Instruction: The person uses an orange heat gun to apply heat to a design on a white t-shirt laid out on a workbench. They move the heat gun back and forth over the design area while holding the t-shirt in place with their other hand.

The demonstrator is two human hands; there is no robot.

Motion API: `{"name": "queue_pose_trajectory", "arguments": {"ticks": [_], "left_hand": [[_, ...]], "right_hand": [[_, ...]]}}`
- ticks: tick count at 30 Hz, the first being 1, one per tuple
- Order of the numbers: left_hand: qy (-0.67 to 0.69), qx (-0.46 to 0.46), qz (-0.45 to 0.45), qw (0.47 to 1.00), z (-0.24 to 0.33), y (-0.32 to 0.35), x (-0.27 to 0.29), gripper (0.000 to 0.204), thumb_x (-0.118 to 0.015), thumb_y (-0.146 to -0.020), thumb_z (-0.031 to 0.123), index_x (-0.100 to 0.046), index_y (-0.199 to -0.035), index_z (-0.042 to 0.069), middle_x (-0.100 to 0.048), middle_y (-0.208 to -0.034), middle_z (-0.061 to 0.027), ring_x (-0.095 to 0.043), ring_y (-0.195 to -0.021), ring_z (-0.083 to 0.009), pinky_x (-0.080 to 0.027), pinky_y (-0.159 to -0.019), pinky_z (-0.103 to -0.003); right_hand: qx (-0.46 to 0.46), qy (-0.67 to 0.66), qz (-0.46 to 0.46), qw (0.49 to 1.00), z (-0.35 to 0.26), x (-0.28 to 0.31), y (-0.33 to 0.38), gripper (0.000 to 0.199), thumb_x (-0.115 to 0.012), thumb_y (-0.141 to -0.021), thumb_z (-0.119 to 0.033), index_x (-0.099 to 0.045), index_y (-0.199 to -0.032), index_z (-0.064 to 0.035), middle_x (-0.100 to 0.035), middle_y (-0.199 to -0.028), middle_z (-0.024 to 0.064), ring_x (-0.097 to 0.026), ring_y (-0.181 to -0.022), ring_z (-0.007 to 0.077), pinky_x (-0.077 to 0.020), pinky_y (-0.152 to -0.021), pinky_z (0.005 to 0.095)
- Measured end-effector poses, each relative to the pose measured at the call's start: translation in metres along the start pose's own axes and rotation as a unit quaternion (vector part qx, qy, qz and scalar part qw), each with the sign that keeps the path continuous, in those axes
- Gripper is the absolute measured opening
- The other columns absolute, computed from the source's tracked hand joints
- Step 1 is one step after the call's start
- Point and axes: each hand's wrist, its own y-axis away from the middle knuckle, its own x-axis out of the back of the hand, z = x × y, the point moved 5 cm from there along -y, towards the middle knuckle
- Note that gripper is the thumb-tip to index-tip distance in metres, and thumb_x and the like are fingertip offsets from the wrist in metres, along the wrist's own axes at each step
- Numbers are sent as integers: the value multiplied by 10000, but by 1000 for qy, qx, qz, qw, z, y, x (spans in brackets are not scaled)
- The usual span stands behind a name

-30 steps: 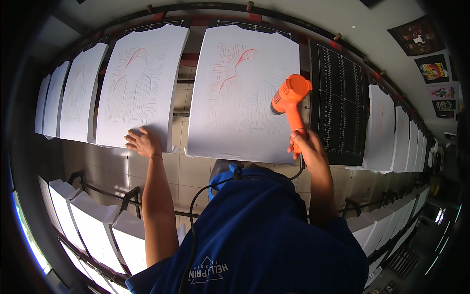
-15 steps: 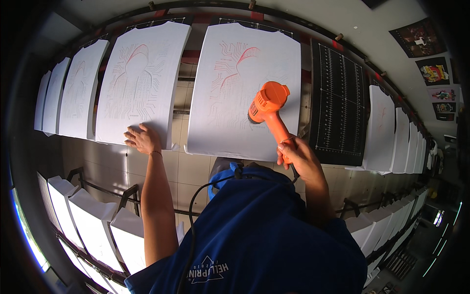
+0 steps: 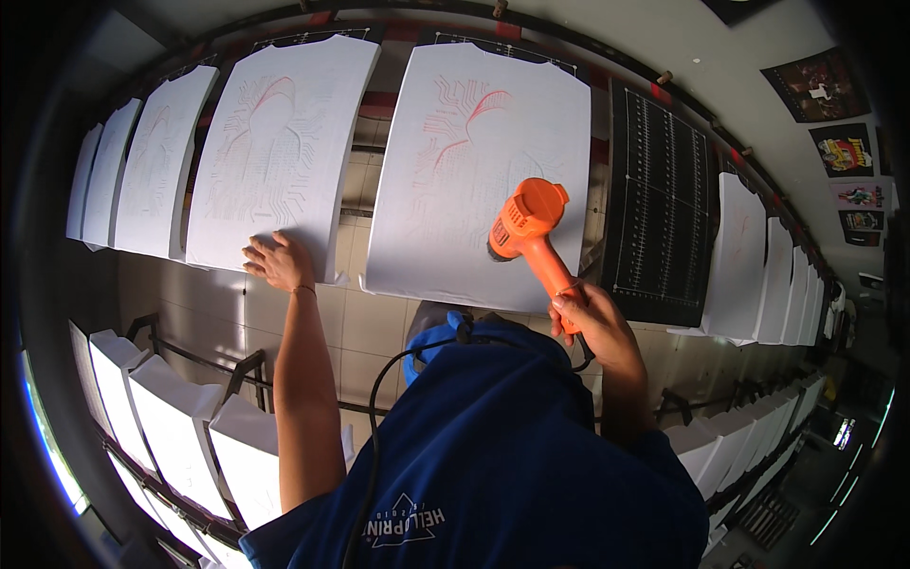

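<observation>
Heat gun [image 3: 534, 223], gripped in right hand [image 3: 599, 325], extends forward-left.

White lettering [image 3: 417, 523], w/ sm. nos., spans an outlined emblem on a blue T-shirt [image 3: 540, 446], upside down in view. White scale marks [image 3: 675, 142] run in rows on a blk. board [image 3: 654, 232]; any figs. too sm. to read. Wall posters [image 3: 844, 150], upper R, bear lettering, illeg. at this dist.; dk. markings [image 3: 500, 234] on the orange heat gun [image 3: 536, 216] also illeg.
</observation>
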Motion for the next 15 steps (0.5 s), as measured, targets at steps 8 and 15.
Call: {"name": "queue_pose_trajectory", "arguments": {"ticks": [8, 15], "left_hand": [[9, 10, 3, 1000, 4, 2, 6, 615, -392, -931, 444, -331, -1431, 91, -247, -1501, -196, -184, -1372, -449, -247, -1113, -485], [5, 6, 2, 1000, 4, 2, 8, 610, -404, -927, 437, -346, -1424, 88, -255, -1500, -191, -184, -1370, -450, -252, -1111, -481]], "right_hand": [[55, -22, 23, 998, -10, -14, -26, 270, -574, -917, -225, -528, -993, 30, -554, -752, 49, -558, -626, 112, -422, -497, 234], [-3, -34, -80, 996, -6, -18, -28, 289, -579, -914, -223, -525, -1023, 39, -553, -761, 48, -557, -622, 108, -418, -482, 225]]}}
